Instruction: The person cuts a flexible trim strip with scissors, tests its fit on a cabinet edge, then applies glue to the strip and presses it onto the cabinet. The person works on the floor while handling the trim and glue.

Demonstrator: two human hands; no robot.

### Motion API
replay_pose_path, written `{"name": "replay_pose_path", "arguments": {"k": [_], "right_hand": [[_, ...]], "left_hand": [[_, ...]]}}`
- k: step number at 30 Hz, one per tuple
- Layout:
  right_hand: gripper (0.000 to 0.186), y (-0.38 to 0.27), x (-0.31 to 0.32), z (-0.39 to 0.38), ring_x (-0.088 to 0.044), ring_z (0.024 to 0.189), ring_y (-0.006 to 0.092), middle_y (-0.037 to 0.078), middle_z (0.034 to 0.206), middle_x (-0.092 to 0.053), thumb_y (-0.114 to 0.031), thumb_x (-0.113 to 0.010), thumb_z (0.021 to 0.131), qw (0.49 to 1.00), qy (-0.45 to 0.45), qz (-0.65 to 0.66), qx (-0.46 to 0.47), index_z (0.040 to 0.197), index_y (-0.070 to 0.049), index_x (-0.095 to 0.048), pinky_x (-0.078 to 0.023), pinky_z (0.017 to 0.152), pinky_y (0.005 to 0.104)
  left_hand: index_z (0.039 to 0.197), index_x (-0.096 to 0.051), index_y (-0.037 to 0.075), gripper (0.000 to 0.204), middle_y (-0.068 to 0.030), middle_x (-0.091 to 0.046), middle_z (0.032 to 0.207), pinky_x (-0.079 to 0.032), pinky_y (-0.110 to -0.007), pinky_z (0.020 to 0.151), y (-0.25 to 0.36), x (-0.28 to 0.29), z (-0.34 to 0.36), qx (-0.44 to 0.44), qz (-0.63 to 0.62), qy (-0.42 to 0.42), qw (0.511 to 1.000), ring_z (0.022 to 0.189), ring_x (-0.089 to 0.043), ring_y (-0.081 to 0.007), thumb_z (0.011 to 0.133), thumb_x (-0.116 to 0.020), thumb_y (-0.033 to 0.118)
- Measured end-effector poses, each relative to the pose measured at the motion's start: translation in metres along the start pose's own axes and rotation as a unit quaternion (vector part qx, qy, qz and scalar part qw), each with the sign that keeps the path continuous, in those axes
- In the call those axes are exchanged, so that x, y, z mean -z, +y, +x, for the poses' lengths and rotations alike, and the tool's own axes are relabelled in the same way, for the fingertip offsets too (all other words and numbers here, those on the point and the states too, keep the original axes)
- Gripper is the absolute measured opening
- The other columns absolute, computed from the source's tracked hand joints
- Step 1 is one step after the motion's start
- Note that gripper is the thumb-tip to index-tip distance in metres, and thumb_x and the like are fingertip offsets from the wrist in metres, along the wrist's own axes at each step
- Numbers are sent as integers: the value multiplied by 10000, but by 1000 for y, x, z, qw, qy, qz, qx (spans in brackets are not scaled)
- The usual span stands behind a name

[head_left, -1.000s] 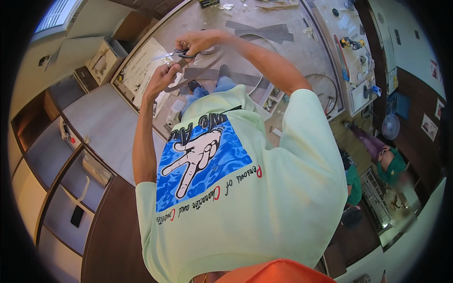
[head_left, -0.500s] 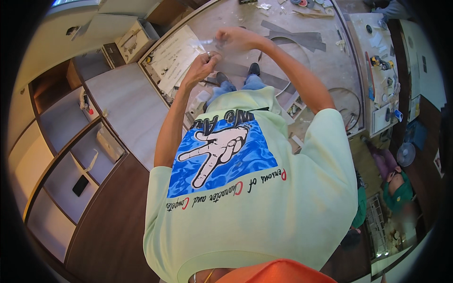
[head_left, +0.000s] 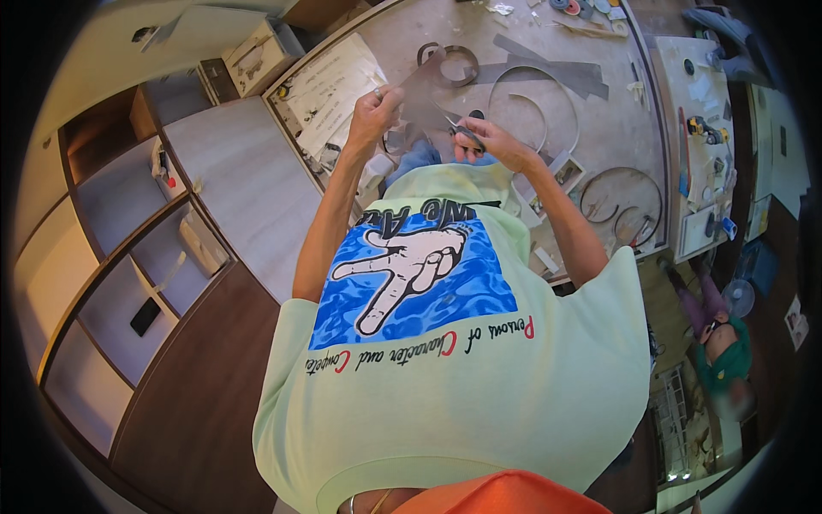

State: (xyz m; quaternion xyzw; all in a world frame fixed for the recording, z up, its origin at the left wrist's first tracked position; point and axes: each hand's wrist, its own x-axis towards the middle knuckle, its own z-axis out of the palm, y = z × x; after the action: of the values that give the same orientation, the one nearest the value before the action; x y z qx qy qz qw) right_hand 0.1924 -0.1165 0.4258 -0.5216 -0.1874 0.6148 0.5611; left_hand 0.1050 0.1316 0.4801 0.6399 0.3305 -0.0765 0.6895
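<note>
My left hand (head_left: 375,117) is closed, its fingers pinching the edge of a blurred grey-brown sheet (head_left: 425,88) that spreads to the right from the fingertips. My right hand (head_left: 495,144) is wrapped round the black handles of a pair of scissors (head_left: 467,137). The blades point up and left toward the sheet, apart from my left hand. Whether the blades touch the sheet is too blurred to tell. Just beyond the sheet a coil of dark strip (head_left: 460,68) lies on the worktop (head_left: 616,128).
Dark flat strips (head_left: 556,73) and a thin hoop of strip (head_left: 575,111) lie ahead. Printed white paper (head_left: 334,81) covers the far left corner. Tools, including a yellow-black drill (head_left: 706,130), sit on a bench at right. Open shelving (head_left: 128,257) stands left. A person in green (head_left: 726,351) sits at far right.
My right hand has come down and right, away from my left hand, and the scissors now show in it. My left hand has shifted slightly right, still pinching.
</note>
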Motion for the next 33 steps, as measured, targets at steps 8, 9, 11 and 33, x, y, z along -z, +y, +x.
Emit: {"name": "replay_pose_path", "arguments": {"k": [8, 9, 11, 33], "right_hand": [[376, -28, -12, 18, -574, 768, 102, 17, 833, -651, -439, -598, 969, 1000, 0, 12, 12, 928, -67, -630, -474, 682, 271], [382, -29, -12, 19, -574, 767, 104, 18, 832, -652, -445, -593, 971, 1000, 1, 11, 12, 914, -69, -625, -475, 682, 273], [391, -31, -13, 22, -573, 770, 105, 18, 830, -651, -454, -586, 973, 1000, 1, 8, 10, 903, -71, -622, -474, 681, 275], [313, -41, -28, 31, -473, 620, 40, -22, 733, -590, -399, -602, 974, 999, 39, 7, 30, 900, -95, -577, -382, 592, 203]], "left_hand": [[894, -677, 42, 282, 80, -388, 560, -307, -225, 520, 8, -7, -3, -1, -6, -8, 1000, 505, -316, -39, 976, -590, 297], [894, -678, 42, 282, 81, -388, 559, -305, -226, 520, 10, -8, -4, -3, -9, -6, 1000, 505, -314, -38, 977, -589, 296], [893, -678, 42, 283, 81, -387, 560, -298, -225, 516, 13, -8, -6, 0, -3, -8, 1000, 505, -309, -37, 979, -586, 295], [892, -682, 43, 277, 63, -416, 569, -309, -224, 516, 15, 6, -3, -10, 15, -32, 999, 514, -338, -43, 987, -565, 276]]}}
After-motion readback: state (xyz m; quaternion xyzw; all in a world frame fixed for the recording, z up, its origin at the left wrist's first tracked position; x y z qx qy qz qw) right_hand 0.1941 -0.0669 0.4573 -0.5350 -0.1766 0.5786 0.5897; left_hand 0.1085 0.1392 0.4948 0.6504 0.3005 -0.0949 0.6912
